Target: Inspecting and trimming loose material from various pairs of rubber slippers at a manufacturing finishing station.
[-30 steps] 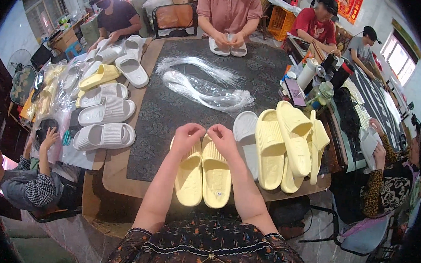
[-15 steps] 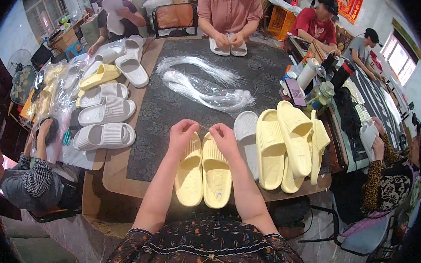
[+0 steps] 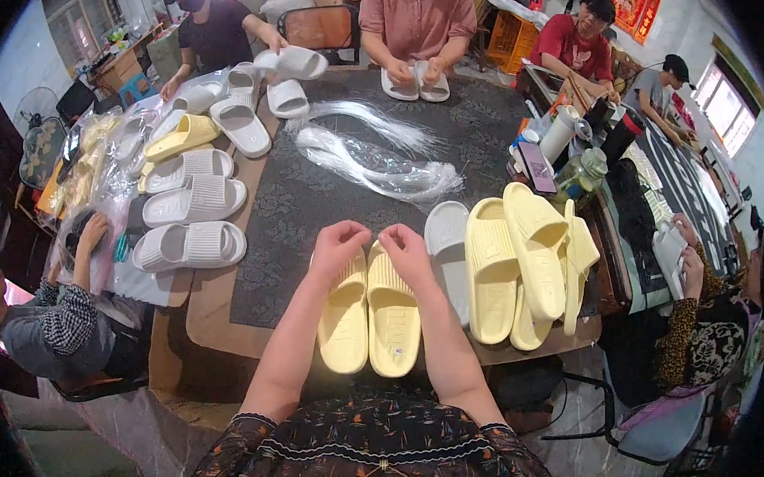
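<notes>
A pair of pale yellow slide slippers (image 3: 393, 327) lies side by side in front of me, heels toward my body. My left hand (image 3: 341, 240) is over the strap end of the left slipper, thumb and fingers pinched together. My right hand (image 3: 404, 247) pinches the same way above the right slipper, a small gap from the left. Anything between the fingertips is too small to make out. Beyond my hands lies a bundle of thin clear plastic strands (image 3: 378, 164) on the dark patterned table mat (image 3: 280, 258).
More yellow slippers (image 3: 491, 271) and a grey slipper (image 3: 448, 243) lie close on my right. Grey slippers (image 3: 191, 246) line the left side. Bottles (image 3: 583, 172) and a phone (image 3: 537, 167) stand at the right edge. Co-workers sit around the table; one opposite handles grey slippers (image 3: 415, 81).
My left hand has shifted slightly right, nearer my right hand. At the far left, a co-worker has moved grey slippers onto the table's corner.
</notes>
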`<move>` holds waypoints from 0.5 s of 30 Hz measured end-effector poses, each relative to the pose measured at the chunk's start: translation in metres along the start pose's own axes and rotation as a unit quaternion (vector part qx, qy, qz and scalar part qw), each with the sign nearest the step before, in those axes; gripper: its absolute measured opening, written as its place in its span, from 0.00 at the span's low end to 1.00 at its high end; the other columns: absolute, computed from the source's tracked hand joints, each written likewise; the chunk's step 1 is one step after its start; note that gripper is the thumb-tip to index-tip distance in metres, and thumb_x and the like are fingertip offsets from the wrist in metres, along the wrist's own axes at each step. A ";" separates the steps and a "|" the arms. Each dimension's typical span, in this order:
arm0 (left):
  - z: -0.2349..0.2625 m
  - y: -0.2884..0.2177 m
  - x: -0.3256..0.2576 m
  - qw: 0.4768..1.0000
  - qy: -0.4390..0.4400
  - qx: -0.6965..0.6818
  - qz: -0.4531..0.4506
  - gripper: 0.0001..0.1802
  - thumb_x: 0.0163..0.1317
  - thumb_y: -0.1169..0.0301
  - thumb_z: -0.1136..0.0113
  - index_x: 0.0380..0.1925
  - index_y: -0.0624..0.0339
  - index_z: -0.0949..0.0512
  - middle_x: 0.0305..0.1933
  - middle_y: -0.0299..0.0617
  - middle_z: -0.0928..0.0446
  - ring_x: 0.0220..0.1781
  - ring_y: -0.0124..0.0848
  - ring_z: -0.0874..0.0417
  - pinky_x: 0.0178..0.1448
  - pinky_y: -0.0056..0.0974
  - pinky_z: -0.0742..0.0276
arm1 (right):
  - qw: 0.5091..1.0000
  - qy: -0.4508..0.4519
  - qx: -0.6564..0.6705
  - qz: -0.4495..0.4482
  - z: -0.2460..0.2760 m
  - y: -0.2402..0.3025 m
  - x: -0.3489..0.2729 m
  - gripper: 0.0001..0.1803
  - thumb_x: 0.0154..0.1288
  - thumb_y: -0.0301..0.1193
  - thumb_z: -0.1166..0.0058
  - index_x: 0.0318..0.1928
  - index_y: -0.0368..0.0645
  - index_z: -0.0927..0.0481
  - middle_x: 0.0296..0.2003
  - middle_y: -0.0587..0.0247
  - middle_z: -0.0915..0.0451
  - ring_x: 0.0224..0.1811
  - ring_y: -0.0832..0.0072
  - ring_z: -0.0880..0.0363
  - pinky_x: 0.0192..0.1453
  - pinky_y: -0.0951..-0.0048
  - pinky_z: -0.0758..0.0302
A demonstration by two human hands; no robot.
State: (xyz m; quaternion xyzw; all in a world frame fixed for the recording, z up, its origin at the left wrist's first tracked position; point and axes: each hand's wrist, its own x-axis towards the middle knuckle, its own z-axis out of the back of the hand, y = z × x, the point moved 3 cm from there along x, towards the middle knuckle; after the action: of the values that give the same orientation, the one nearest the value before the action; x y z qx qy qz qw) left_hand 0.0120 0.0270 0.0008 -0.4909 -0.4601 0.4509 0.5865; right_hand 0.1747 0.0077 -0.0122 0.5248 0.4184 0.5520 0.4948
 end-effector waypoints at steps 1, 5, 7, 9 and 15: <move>0.000 -0.002 -0.001 1.000 0.000 0.001 -0.001 0.09 0.57 0.70 0.38 0.33 0.65 0.20 0.28 0.34 0.20 0.31 0.19 0.23 0.37 0.27 0.28 | 1.000 -0.012 0.004 0.002 0.001 -0.001 0.000 0.08 0.62 0.31 0.45 0.35 0.37 0.22 0.25 0.70 0.23 0.28 0.85 0.29 0.33 0.80 0.31; 0.004 -0.007 -0.002 0.998 -0.051 -0.040 -0.024 0.09 0.56 0.70 0.38 0.33 0.65 0.20 0.29 0.35 0.20 0.32 0.20 0.23 0.38 0.27 0.28 | 0.999 -0.021 0.029 -0.003 0.001 -0.002 0.001 0.08 0.62 0.31 0.44 0.35 0.37 0.22 0.25 0.70 0.23 0.28 0.85 0.29 0.33 0.80 0.31; 0.004 -0.006 -0.002 0.997 -0.049 -0.045 -0.031 0.09 0.56 0.70 0.38 0.33 0.65 0.20 0.30 0.35 0.20 0.33 0.20 0.22 0.39 0.27 0.27 | 1.000 0.011 0.008 0.008 -0.002 -0.001 0.001 0.08 0.62 0.31 0.45 0.35 0.37 0.22 0.25 0.70 0.23 0.28 0.85 0.29 0.33 0.80 0.31; -0.002 -0.006 -0.003 0.995 0.002 0.086 -0.054 0.09 0.55 0.71 0.38 0.34 0.64 0.19 0.30 0.35 0.20 0.33 0.21 0.22 0.39 0.28 0.27 | 1.000 0.019 -0.003 -0.002 -0.002 -0.002 0.001 0.08 0.62 0.31 0.45 0.35 0.38 0.22 0.25 0.70 0.23 0.28 0.85 0.29 0.33 0.80 0.31; 0.005 -0.007 -0.002 0.996 -0.075 -0.053 -0.020 0.07 0.54 0.71 0.37 0.32 0.62 0.18 0.29 0.34 0.20 0.32 0.19 0.23 0.38 0.28 0.28 | 0.999 -0.023 0.036 -0.003 0.000 0.000 0.001 0.08 0.62 0.30 0.45 0.35 0.38 0.22 0.25 0.70 0.23 0.28 0.84 0.29 0.33 0.79 0.31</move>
State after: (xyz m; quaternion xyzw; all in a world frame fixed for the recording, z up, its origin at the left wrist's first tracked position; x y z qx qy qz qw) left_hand 0.0073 0.0253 0.0082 -0.4770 -0.5359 0.4496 0.5321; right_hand 0.1745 0.0085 -0.0121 0.5540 0.4279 0.5226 0.4868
